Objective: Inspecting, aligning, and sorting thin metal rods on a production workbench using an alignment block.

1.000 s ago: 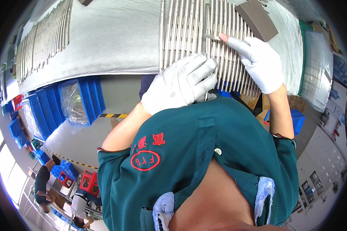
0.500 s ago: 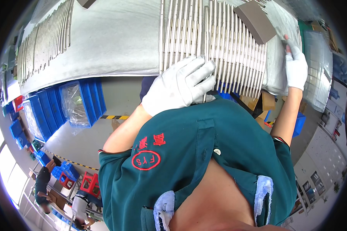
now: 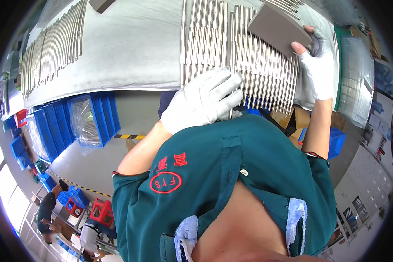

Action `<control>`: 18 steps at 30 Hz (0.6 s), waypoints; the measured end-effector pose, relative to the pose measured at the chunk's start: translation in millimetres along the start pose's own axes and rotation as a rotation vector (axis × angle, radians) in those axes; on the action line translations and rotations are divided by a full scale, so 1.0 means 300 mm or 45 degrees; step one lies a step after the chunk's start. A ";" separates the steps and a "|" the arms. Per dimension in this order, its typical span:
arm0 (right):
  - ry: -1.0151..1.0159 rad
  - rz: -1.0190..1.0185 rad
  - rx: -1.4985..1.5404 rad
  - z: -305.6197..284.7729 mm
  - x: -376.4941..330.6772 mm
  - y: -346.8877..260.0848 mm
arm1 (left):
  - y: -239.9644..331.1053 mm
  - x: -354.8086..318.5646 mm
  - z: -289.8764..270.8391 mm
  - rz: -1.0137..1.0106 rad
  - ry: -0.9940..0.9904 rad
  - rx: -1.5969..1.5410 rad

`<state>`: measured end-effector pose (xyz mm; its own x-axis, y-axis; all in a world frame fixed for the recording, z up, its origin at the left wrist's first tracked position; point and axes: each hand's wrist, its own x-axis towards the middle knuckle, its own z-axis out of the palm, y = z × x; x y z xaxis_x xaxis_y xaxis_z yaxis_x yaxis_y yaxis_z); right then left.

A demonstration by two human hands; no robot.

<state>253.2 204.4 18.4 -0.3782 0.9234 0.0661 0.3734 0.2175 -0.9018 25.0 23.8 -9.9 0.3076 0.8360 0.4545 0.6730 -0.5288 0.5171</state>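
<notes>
Rods first: the row of metal rods (image 3: 253, 65) sits upper middle, long axes running up-frame, on grey cloth (image 3: 131, 48). My left hand (image 3: 203, 102) lies flat, fingers spread on their near ends; right hand (image 3: 316, 72) pinches a grey sanding block (image 3: 277, 28) upper right. Blue bins (image 3: 65, 126) sit left.

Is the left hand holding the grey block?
No, the left hand lies flat on the metal rods; the right hand grips the grey block.
</notes>
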 end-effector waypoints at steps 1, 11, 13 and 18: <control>0.001 -0.142 0.099 0.034 -0.014 -0.067 | 0.000 0.004 -0.002 0.001 0.004 -0.001; -0.627 -0.094 0.211 0.047 0.014 -0.108 | -0.004 0.013 -0.018 0.035 -0.077 0.041; -0.583 -0.267 -0.121 -0.001 0.026 -0.100 | -0.011 0.014 -0.019 0.071 -0.143 0.073; -0.530 -0.574 -0.399 0.105 0.014 -0.154 | -0.020 0.014 -0.010 0.103 -0.159 0.158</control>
<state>207.5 188.3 46.8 -0.8246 0.5365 0.1795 0.3069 0.6908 -0.6547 20.2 30.1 -9.1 0.4400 0.8072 0.3934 0.7183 -0.5793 0.3853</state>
